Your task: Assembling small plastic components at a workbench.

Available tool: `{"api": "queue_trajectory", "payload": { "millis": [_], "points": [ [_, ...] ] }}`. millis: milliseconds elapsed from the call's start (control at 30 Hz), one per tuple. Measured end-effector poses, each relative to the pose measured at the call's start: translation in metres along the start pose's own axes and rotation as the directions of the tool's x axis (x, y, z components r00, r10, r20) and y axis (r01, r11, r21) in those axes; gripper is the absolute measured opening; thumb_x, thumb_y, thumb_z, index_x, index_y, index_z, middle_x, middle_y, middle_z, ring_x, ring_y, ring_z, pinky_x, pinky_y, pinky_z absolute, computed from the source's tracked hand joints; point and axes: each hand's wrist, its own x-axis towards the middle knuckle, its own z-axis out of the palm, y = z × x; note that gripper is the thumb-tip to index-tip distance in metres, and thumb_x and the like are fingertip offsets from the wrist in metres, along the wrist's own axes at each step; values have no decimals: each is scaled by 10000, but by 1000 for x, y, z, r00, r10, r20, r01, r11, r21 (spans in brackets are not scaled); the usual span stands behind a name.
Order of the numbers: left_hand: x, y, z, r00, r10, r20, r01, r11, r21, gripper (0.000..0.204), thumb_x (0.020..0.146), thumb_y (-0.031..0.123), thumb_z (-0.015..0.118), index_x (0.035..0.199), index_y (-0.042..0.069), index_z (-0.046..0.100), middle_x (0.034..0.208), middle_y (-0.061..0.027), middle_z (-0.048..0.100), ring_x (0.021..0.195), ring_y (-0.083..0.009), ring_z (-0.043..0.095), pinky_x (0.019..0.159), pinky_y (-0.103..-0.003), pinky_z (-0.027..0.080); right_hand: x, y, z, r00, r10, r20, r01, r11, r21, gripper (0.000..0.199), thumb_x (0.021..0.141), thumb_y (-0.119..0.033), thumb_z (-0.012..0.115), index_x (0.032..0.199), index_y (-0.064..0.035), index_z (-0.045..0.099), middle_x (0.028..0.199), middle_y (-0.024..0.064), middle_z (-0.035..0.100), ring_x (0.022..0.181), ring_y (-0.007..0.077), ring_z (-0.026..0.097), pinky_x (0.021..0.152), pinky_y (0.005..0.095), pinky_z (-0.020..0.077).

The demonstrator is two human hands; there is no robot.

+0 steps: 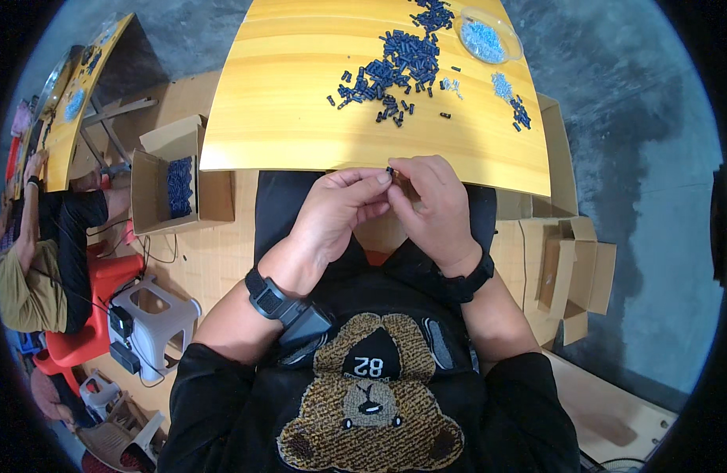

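Note:
My left hand [338, 206] and my right hand [436, 206] meet at the near edge of the yellow table. Both are closed in a pinch around a small black part [390, 170], mostly covered by the fingertips. Beyond them on the table lies a loose pile of small black cylindrical parts [410, 55], with several strays on its near side. A few tiny pale pieces [451, 85] lie to the right of the pile. Farther right are a small heap of pale blue-grey pieces [502, 85] and a cluster of black parts [521, 114].
A clear round dish [511, 49] of light blue pieces stands at the table's far right. Left of the table, an open carton [146, 193] holds many dark parts; another carton [576, 272] sits at right. A person [36, 268] sits at another table [72, 134] on the left.

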Motion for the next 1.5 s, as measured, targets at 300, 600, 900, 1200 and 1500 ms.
{"api": "queue_trajectory", "payload": {
  "millis": [300,600,900,1200,1500],
  "points": [
    [2,-6,0,999,30,-20,-29,998,63,160,873,127,568,971,12,619,904,-70,640,806,-155,611,737,-283,498,0,8,-4,997,-10,75,5,997,71,238,667,-33,640,897,-32,578,805,111,577,759,287,562,656,355,470],
    [2,0,6,998,57,-2,-56,992,109,155,859,107,587,979,13,614,904,-73,642,786,-146,614,713,-270,502,-4,6,-4,994,105,-11,-103,987,122,252,666,-39,650,908,-37,579,826,108,580,740,272,558,642,340,469],
    [1,1,9,996,94,0,-93,980,177,130,844,98,610,943,15,627,864,-57,642,728,-119,601,661,-234,489,-2,5,-8,999,49,3,-49,995,85,245,661,-36,649,897,-36,583,827,107,580,755,279,560,653,348,471],
    [3,-2,7,995,99,16,-100,969,224,133,853,99,596,943,4,620,840,-53,640,723,-113,593,652,-227,472,1,8,-12,996,-71,54,68,996,66,218,671,-28,623,885,-33,579,813,114,565,776,298,551,657,360,466],
    [5,7,1,993,96,-73,-87,989,116,123,871,111,566,962,36,602,880,-76,649,755,-133,610,690,-240,490,10,36,-25,960,269,75,-274,959,74,239,736,-91,637,958,-10,599,849,134,599,734,236,584,675,320,474]
  ]
}}
